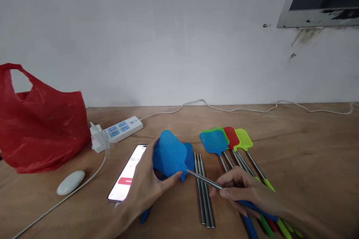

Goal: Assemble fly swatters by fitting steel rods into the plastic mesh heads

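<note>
My left hand (146, 186) is closed on the blue mesh head (169, 153) of a fly swatter, thumb under it and fingers behind. My right hand (244, 192) pinches that swatter's thin metal rod (203, 180) near its blue grip. A second blue swatter head (190, 155) lies just behind the held one. Three bare metal rods (204, 198) lie side by side on the wooden table (308, 156) between my hands. To the right lie several finished swatters (224, 140) in blue, green, red and yellow, heads fanned out.
A phone (126, 177) with a running timer lies left of my left hand. A white power strip (119, 131), a white mouse (70, 182) and a red plastic bag (39, 119) are at the left. A white cable (238, 109) runs along the wall.
</note>
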A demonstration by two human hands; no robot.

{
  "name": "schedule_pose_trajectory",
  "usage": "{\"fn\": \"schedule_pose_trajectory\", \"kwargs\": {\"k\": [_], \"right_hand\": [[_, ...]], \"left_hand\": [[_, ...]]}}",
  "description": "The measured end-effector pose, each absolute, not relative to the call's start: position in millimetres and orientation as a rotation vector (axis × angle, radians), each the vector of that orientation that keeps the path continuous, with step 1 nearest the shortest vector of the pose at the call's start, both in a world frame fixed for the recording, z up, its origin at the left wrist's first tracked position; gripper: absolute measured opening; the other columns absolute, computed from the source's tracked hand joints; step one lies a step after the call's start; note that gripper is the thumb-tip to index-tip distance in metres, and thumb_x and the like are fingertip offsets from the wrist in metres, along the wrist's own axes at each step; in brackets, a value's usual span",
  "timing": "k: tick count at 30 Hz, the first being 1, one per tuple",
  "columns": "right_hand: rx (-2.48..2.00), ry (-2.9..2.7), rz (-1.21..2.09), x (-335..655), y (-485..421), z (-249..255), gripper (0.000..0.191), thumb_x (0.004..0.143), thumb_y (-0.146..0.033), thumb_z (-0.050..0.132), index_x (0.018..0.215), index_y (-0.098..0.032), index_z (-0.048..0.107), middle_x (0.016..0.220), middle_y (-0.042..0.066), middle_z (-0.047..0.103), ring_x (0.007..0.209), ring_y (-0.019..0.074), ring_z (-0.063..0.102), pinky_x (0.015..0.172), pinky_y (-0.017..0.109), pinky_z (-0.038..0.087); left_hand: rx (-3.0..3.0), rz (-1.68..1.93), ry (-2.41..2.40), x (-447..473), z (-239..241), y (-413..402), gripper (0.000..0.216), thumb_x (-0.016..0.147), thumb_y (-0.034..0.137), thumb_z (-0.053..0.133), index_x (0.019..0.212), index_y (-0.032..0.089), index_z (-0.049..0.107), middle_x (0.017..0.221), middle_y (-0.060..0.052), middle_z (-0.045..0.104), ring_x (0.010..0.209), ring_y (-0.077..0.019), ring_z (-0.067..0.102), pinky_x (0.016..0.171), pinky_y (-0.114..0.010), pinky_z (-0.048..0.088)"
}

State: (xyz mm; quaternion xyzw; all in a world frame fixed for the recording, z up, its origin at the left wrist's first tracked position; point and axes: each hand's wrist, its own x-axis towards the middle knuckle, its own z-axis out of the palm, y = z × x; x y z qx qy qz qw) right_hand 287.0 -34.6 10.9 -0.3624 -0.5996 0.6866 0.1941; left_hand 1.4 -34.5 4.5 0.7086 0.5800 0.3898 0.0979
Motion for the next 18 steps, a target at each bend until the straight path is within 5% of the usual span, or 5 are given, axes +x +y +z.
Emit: {"fn": "schedule_pose_trajectory", "kwargs": {"k": [4,9,18], "right_hand": [[-1.053,-1.676,1.877,288.2,-32.1,6.4,0.046,0.085,-0.052,0.064,0.106,-0.012,0.076,0.044,-0.007,0.05,0.027,0.0031,0.03,0.028,0.014,0.025],[-0.996,-1.647,1.892,289.0,-32.8,5.0,0.047,0.083,-0.054,0.067,0.103,-0.012,0.076,0.041,-0.009,0.047,0.026,0.0028,0.029,0.027,0.014,0.022],[-0.985,-1.615,1.941,284.6,-39.9,9.4,0.046,0.084,-0.054,0.066,0.102,-0.013,0.076,0.041,-0.009,0.047,0.025,0.002,0.029,0.027,0.013,0.02]], "left_hand": [[1.988,1.23,1.684,1.3,7.3,-35.9,0.084,0.075,0.056,0.075,0.144,0.029,0.034,0.134,-0.011,0.056,0.125,-0.0372,0.054,0.092,-0.05,0.053],[1.742,1.344,1.528,-0.4,10.8,-32.9,0.047,0.09,0.049,0.063,0.128,0.026,0.048,0.127,-0.008,0.061,0.121,-0.0298,0.057,0.092,-0.042,0.053],[1.742,1.308,1.51,3.0,4.8,-37.2,0.046,0.09,0.047,0.061,0.128,0.026,0.043,0.127,-0.009,0.06,0.126,-0.032,0.054,0.1,-0.048,0.047]]}}
